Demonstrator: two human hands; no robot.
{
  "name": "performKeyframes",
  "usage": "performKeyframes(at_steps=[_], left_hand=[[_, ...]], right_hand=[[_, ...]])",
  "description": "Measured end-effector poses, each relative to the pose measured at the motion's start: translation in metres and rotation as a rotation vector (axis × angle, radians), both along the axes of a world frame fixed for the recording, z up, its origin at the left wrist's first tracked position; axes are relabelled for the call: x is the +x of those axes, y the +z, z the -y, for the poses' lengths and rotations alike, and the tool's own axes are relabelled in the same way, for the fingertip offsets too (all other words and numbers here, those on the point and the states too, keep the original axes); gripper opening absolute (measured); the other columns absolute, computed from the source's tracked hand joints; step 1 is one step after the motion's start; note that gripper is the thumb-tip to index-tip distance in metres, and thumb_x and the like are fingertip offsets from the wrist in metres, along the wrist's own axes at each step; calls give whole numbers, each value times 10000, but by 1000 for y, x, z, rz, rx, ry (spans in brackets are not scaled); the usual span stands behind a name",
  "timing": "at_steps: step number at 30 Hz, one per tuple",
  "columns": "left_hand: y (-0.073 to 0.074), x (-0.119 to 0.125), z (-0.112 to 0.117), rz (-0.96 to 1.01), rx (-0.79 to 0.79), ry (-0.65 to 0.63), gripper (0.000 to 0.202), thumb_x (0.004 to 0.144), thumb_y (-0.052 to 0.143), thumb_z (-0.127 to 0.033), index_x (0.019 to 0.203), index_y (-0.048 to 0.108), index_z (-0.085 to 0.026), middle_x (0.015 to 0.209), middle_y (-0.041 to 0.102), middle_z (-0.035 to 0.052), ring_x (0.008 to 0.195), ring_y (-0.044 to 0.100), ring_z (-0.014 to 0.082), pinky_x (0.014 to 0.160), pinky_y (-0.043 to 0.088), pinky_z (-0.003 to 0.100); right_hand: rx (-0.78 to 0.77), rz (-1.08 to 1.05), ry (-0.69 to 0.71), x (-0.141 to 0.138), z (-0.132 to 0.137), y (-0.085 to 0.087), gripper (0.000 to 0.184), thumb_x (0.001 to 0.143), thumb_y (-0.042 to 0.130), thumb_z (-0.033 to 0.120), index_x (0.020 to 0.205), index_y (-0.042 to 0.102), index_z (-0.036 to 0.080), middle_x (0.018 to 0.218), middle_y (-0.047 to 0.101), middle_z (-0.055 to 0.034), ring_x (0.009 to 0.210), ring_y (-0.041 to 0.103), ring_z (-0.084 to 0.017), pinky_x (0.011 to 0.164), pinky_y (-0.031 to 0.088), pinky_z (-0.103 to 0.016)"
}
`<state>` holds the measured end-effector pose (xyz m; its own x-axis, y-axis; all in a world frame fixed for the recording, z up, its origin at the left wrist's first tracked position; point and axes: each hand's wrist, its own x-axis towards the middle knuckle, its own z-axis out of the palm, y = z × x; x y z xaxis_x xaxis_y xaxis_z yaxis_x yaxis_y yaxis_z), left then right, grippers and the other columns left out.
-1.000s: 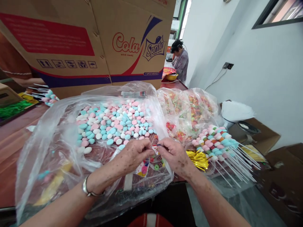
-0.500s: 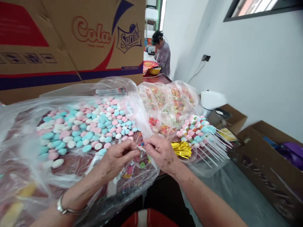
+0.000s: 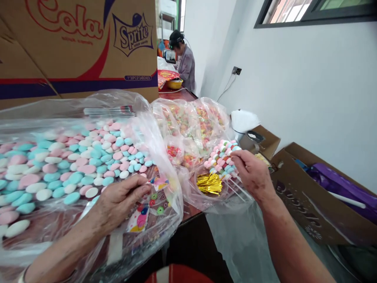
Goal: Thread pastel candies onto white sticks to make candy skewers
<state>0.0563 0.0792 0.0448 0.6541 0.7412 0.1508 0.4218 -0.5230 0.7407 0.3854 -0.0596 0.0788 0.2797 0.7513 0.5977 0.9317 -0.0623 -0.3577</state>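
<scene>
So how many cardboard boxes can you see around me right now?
3: the large Cola and Sprite carton at upper left, the open box with purple contents at right, and another box beyond the right hand. Others could be hidden behind the carton.

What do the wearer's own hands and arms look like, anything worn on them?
No gloves on the left hand or right hand, and no sleeves show. A silvery bracelet is on the left wrist, partly cut off by the picture's edge.

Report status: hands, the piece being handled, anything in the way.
Left hand pinching a small printed piece. Right hand over the candy skewers, partly hiding them; contact unclear. Clear plastic lies between the hands.
</scene>
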Motion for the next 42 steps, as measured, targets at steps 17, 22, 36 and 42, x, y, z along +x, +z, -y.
performKeyframes(at_steps=[17, 22, 36, 42], left_hand=[[6, 7, 2, -39, 10, -130, 263, 938, 470, -345, 810, 652, -204, 673, 595, -36, 596, 513, 109, 575, 399, 203], [9, 0, 2, 18, -86, -127, 237, 928, 486, -330, 820, 645, -191, 716, 606, -25, 642, 522, 113, 599, 394, 209], [24, -8, 4, 91, -417, -228, 244, 906, 535, -329, 763, 656, -173, 740, 647, -10, 680, 533, 114, 647, 398, 221], [17, -16, -2, 98, -515, -192, 244, 890, 574, -356, 751, 643, -168, 716, 637, -7, 681, 533, 123, 650, 398, 234]], right_hand=[[-453, 571, -186, 46, 24, -27, 199, 915, 482, 173, 791, 637, 168, 778, 657, -103, 811, 587, -242, 733, 403, -339], [-27, 389, -259, 40, 31, -18, 232, 972, 439, 256, 950, 654, 170, 868, 673, -95, 829, 630, -237, 716, 456, -330], [95, 332, 498, -51, -2, 10, 202, 913, 543, 81, 1079, 636, 148, 878, 686, -91, 811, 563, -212, 774, 464, -372], [129, 421, 556, -47, -3, 12, 217, 911, 546, 88, 1101, 632, 148, 898, 700, -104, 842, 550, -224, 772, 428, -384]])
